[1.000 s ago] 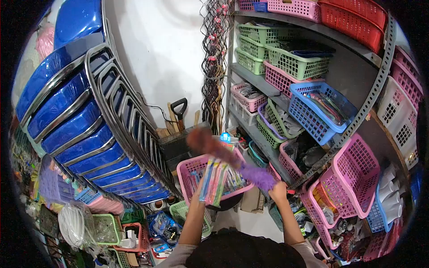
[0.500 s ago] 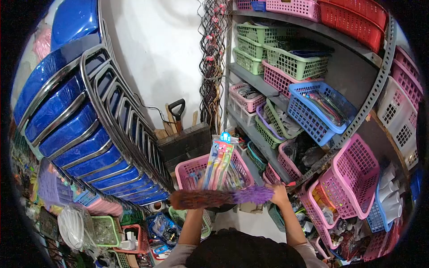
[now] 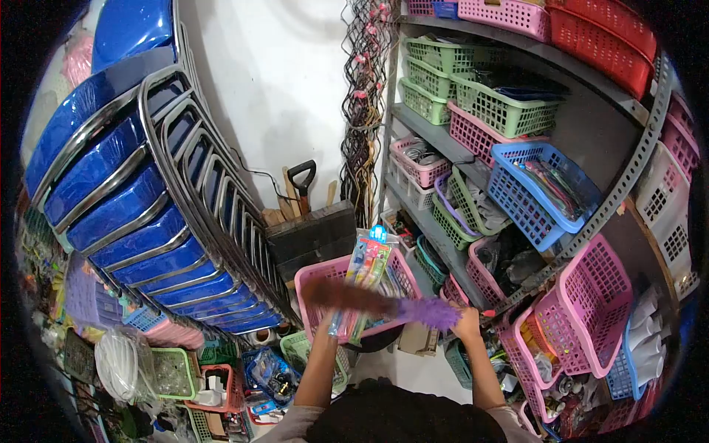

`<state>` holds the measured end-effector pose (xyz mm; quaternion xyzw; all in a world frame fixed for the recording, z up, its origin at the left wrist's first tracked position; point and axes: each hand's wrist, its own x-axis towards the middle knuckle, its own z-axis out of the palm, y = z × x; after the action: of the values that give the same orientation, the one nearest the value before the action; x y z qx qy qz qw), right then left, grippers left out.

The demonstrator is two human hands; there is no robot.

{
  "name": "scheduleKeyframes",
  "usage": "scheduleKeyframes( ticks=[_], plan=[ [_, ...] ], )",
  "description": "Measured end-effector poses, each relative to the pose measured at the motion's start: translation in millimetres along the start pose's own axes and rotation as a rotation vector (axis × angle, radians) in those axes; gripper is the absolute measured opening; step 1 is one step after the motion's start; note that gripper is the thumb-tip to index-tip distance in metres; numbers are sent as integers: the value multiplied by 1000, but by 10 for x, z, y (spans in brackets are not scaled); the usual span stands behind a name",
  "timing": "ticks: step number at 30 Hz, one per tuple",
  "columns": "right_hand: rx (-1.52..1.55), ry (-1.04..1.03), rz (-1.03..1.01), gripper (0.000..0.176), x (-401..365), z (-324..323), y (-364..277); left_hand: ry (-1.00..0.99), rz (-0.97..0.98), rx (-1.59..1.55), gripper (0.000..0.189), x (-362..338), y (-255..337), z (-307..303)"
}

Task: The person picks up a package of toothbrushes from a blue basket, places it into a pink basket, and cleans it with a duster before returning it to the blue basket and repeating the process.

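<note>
My right hand is closed around the purple end of a fluffy duster. The duster's blurred brown part reaches left across my left hand and the goods in front. In my left hand are packaged toothbrushes in clear plastic with a blue top, tilted upright. The duster and packs hide most of the left fingers. Below and behind the packs is a pink basket holding more packaged items.
Stacked blue chairs rise on the left. Right of me, a grey shelf carries green, pink and blue baskets, with the blue basket jutting out. Pink baskets stand low on the right. A dark board and a shovel handle are behind.
The duster has risen slightly and tilted, its brown end now higher and in front of the packs. The packs sit slightly lower, and the whole view has shifted a little.
</note>
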<state>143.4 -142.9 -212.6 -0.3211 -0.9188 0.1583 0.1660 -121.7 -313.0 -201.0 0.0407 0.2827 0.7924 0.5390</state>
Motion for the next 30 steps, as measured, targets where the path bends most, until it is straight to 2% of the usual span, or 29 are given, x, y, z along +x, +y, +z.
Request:
scheduleKeyframes(
  ticks=[2, 3, 5, 7, 9, 10, 11, 13, 14, 15, 16, 17, 18, 19, 21, 22, 24, 25, 27, 30],
  plan=[
    [-73, 235, 47, 24, 21, 180, 123, 3, 16, -17, 37, 12, 33, -50],
    [-68, 231, 45, 24, 22, 312, 216, 30, -39, 6, 37, 23, 47, -94],
    [-132, 136, 155, 20, 16, 609, 367, 52, 10, 84, 41, 104, 4, -370],
    [0, 67, 118, 18, -28, 847, 425, 91, 12, 88, 41, 19, -11, -470],
    [-120, -171, -138, 23, -30, 868, 269, 143, 21, 94, 42, -73, -15, -523],
    [147, -113, -243, 31, -62, 738, 95, 167, 26, 98, 43, -115, -6, -538],
    [155, -120, -248, 31, -69, 758, -33, 191, 32, 104, 43, -155, 11, -548],
    [255, -138, -63, 34, -67, 832, -204, 235, 41, 121, 44, -207, 56, -560],
    [212, -380, 62, 38, 4, 763, -312, 257, 44, 126, 45, -231, 62, -570],
    [217, -389, 59, 38, 34, 961, -256, 280, 47, 131, 46, -252, 59, -586],
    [326, -304, 18, 36, 80, 1264, -175, 303, 50, 135, 46, -265, 49, -608],
    [433, -218, -21, 35, 99, 1446, -125, 157, 64, 71, 52, -237, 10, -648],
    [514, -70, -3, 27, 197, 1484, -280, 157, 48, 90, 52, -196, -10, -765],
    [515, -77, -3, 27, 285, 1560, -381, 156, 31, 108, 53, -165, -41, -877],
    [620, 52, 135, 28, 447, 1857, -428, 164, 33, 110, 53, -208, -14, -756],
    [619, 45, 137, 28, 495, 2071, -381, 166, 37, 117, 53, -228, -11, -712],
    [24, -5, 75, 28, 572, 2379, -353, 168, 26, 84, 53, -165, -67, -945],
    [25, -7, 73, 28, 575, 2417, -375, 163, 15, 55, 53, -132, -96, -1072],
    [-119, -178, 153, 30, 639, 2297, -520, 167, 20, 63, 53, -129, -78, -1073],
    [-99, -195, 223, 34, 578, 2453, -456, 173, 30, 90, 53, -103, -27, -1046]
  ],
)
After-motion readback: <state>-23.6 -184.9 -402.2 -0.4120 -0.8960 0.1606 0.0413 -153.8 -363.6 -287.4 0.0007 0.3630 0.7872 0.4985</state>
